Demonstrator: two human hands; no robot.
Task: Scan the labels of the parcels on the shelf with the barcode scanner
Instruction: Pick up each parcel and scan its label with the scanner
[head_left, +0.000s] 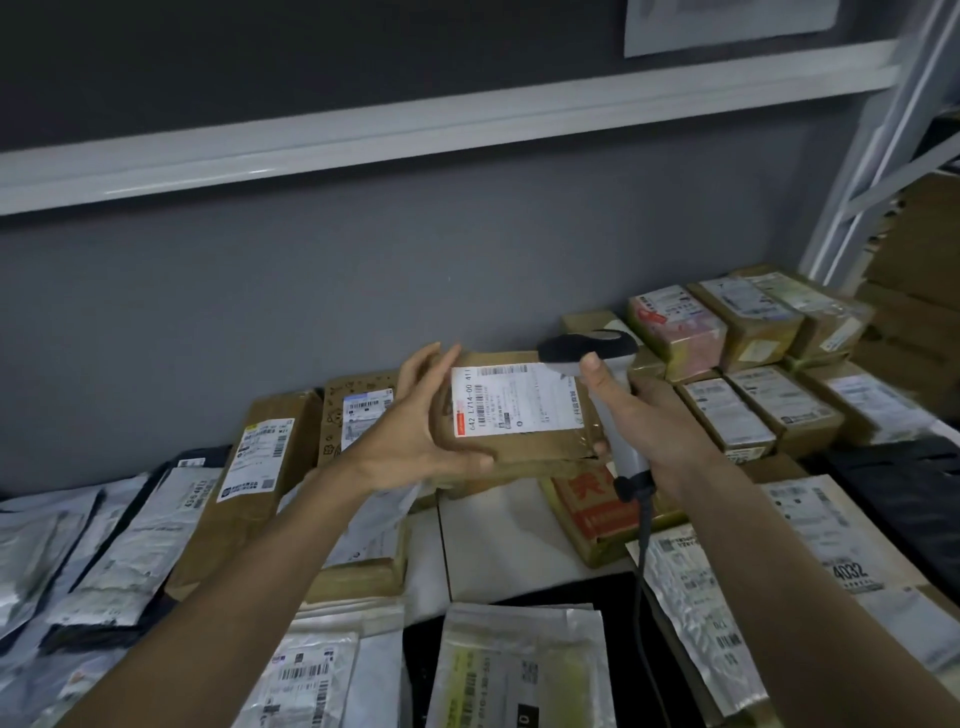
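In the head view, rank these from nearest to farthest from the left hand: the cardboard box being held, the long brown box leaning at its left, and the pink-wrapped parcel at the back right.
1. Held cardboard box: in the left hand, centre.
2. Long brown box: just left of that hand, on the shelf.
3. Pink-wrapped parcel: back right, beyond the barcode scanner in the right hand.

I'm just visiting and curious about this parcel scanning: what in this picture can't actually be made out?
Head view only:
- Small print on the held parcel's label: too small and blurred.
- Scanner window: faces away; its handle is partly covered by the right hand.
- Scanner cable: cut off by the bottom edge.
- Parcel's left edge: hidden by the left hand.
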